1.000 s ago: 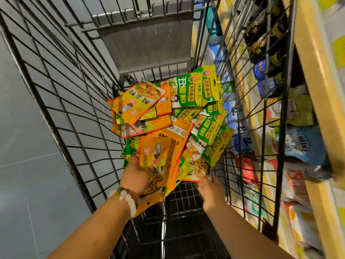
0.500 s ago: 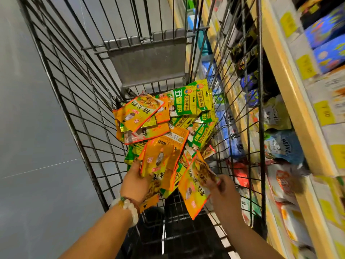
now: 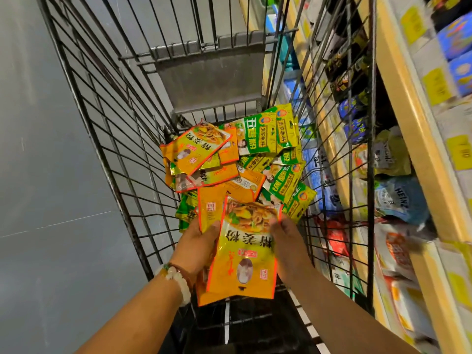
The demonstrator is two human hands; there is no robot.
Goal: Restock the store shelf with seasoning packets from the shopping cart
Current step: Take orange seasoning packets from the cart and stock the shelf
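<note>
The restocking is at an early stage, I judge: most packets point(image 3: 258, 149) lie in the cart point(image 3: 107, 139). The left hand point(image 3: 198, 247) grips a small stack; the right hand point(image 3: 287, 241) pinches the top packet point(image 3: 246, 254) (orange-yellow). The shelf point(image 3: 408, 118) waits at right.

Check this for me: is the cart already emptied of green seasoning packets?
No, several green packets lie piled in the cart beyond the hands.
</note>
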